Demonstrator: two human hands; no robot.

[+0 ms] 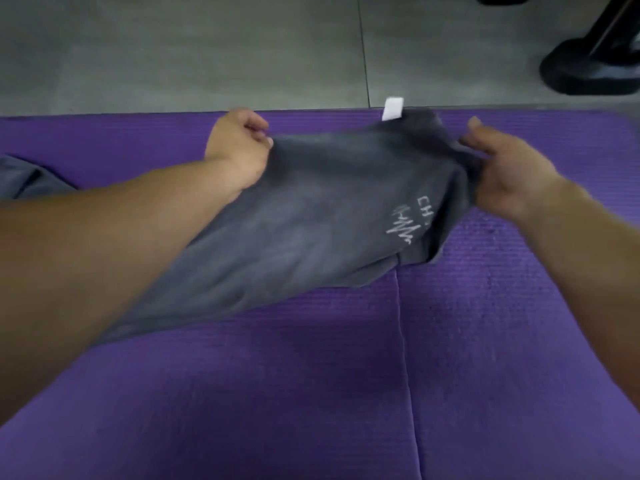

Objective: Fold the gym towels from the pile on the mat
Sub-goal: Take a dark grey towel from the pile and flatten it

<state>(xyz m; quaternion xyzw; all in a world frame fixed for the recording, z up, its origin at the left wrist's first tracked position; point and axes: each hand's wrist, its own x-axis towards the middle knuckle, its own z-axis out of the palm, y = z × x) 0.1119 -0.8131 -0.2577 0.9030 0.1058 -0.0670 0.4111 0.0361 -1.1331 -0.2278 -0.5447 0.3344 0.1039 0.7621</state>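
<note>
A dark grey gym towel [311, 216] with white lettering and a white tag [393, 108] is stretched out over the purple mat [277, 393]. My left hand [239, 148] pinches its far left corner with curled fingers. My right hand [509, 168] grips the far right corner, where the cloth is bunched. The towel's near end trails down under my left forearm. More grey cloth [27, 178] lies on the mat at the left edge; only part of it shows.
The mat has a seam [405, 341] running toward me right of centre. Grey tiled floor [173, 46] lies beyond the mat's far edge. A black base of some equipment [588, 71] stands on the floor at the top right.
</note>
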